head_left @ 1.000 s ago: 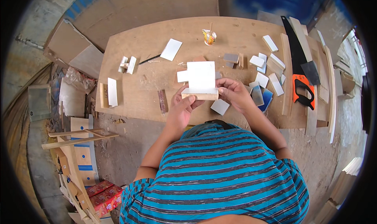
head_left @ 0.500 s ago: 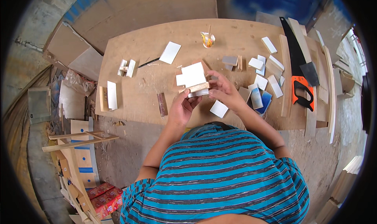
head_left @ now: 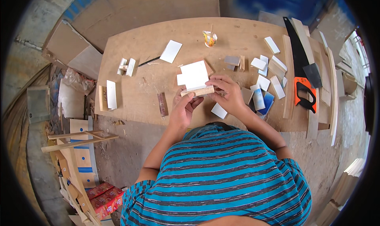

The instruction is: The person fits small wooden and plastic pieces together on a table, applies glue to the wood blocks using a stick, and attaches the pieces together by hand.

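Note:
Both hands hold one small wooden block (head_left: 199,91) close to the table's front edge, its pale raw side facing up. My left hand (head_left: 184,107) grips its left end, thumb on the near face. My right hand (head_left: 227,92) pinches the right end, fingers over the top and thumb beneath. Just beyond the block lies a white-faced board (head_left: 194,73), with a brown piece partly under it. A small white tile-like piece (head_left: 219,110) rests below my right hand. Left of my left hand lies a narrow dark reddish-brown strip (head_left: 162,104).
An orange-handled handsaw (head_left: 304,94) and long wood strips (head_left: 287,79) line the table's right side. Several white-faced blocks (head_left: 277,87) are scattered near them. A paper cup (head_left: 209,39) with a stick stands at the back. A wooden frame (head_left: 79,141) stands off the table, lower left.
The block has turned in my hands, and the white side below its raw edge no longer shows. My right fingers have closed over its right end.

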`<state>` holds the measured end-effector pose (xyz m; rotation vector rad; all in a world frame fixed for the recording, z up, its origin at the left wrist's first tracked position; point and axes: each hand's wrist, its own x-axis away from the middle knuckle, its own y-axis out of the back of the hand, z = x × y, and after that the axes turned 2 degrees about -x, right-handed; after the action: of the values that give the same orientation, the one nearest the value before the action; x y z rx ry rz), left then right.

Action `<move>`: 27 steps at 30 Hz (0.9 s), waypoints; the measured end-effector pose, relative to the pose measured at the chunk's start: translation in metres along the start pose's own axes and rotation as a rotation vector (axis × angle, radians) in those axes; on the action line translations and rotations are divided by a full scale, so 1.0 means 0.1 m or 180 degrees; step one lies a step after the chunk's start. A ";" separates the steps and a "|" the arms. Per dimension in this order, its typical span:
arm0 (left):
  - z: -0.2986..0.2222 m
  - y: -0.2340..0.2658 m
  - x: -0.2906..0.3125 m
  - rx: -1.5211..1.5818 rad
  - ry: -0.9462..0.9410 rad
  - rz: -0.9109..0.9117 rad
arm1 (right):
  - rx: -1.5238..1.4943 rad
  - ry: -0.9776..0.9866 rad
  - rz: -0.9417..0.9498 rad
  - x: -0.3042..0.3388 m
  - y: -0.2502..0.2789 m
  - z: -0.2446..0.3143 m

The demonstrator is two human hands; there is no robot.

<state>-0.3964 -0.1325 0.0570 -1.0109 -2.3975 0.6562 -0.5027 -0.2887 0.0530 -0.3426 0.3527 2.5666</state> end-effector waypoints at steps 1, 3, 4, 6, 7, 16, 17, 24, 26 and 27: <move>-0.01 -0.02 0.01 -0.0014 -0.0072 0.0023 | 0.0077 0.0069 0.0025 0.00 0.01 -0.01; -0.01 0.00 0.00 -0.0056 -0.0064 0.0036 | 0.0153 0.0133 0.0044 -0.01 0.01 -0.02; -0.01 0.01 0.00 -0.0100 -0.0059 0.0052 | 0.0198 0.0191 0.0040 -0.01 0.02 -0.03; -0.03 0.01 0.00 -0.0154 -0.0038 0.0046 | 0.0242 0.0243 0.0022 0.00 0.02 -0.03; -0.03 0.02 0.00 -0.0202 -0.0027 0.0035 | 0.0320 0.0314 0.0036 0.00 0.02 -0.03; -0.02 0.11 0.02 0.0158 -0.0015 0.0277 | 0.0113 0.0199 -0.0057 -0.01 0.09 0.20; -0.02 0.13 0.02 0.0152 -0.0010 0.0277 | -0.0171 -0.0079 -0.0135 -0.01 0.10 0.24; -0.04 0.37 0.00 0.0664 0.0076 -0.0274 | 0.2268 -0.0046 0.1292 0.41 0.23 -0.06; -0.03 0.41 -0.02 0.0786 0.0093 -0.0298 | 0.2522 -0.0277 0.1342 0.46 0.11 -0.07; -0.01 0.42 -0.04 0.0787 0.0095 -0.0291 | 0.2472 -0.0294 0.1320 0.47 0.10 -0.10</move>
<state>-0.3711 -0.1091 0.0326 -0.7976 -2.2534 0.8721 -0.5456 -0.2777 0.0312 0.1548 1.4425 2.5607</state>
